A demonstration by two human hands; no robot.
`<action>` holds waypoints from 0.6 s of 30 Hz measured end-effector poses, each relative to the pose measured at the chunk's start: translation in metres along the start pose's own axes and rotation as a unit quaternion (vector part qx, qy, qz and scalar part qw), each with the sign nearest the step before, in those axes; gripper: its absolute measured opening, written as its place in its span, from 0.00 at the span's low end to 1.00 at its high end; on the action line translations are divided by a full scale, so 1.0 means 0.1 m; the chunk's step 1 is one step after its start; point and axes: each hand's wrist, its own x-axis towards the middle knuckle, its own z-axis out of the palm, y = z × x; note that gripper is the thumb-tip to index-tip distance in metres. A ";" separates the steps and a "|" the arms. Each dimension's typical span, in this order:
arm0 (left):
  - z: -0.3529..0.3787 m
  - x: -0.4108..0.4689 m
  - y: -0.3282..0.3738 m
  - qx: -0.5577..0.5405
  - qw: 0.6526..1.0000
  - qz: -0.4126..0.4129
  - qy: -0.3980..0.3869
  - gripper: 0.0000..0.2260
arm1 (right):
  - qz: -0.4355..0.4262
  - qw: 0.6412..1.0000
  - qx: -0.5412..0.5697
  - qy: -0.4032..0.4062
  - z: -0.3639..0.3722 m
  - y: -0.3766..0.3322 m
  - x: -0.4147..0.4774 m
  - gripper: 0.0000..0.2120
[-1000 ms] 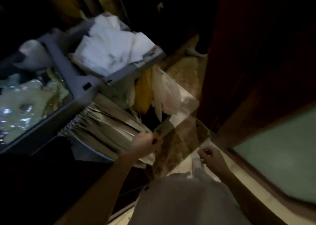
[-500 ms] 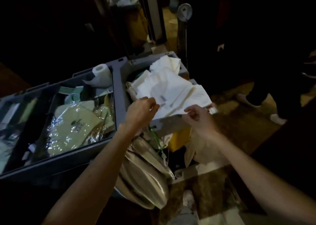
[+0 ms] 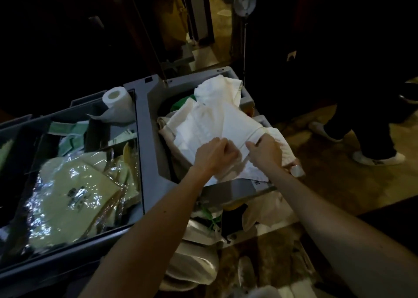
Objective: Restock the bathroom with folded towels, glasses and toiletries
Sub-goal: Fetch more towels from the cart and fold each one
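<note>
A heap of white towels (image 3: 217, 116) lies in the right compartment of a grey housekeeping cart (image 3: 147, 125). My left hand (image 3: 213, 154) rests on the heap's near part with its fingers curled into the cloth. My right hand (image 3: 265, 150) pinches the edge of a white towel just to the right of it. The two hands are almost touching. The left compartment holds pale green packets in clear plastic (image 3: 74, 196) and a toilet paper roll (image 3: 117, 100) at its far end.
Cloth bags (image 3: 194, 263) and a plastic bag (image 3: 267, 209) hang off the cart's near end. Another person's legs and white shoes (image 3: 380, 158) stand on the floor to the right. A standing mirror (image 3: 245, 0) rises behind the cart. The surroundings are dark.
The view swung up from the floor to the cart top. Both hands rose from the hanging bags onto the white towels and came close together.
</note>
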 end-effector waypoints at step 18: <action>-1.11 -0.34 0.53 -0.240 0.946 0.020 0.219 0.11 | -0.208 0.963 0.166 -0.028 -0.78 -0.50 -0.38 0.11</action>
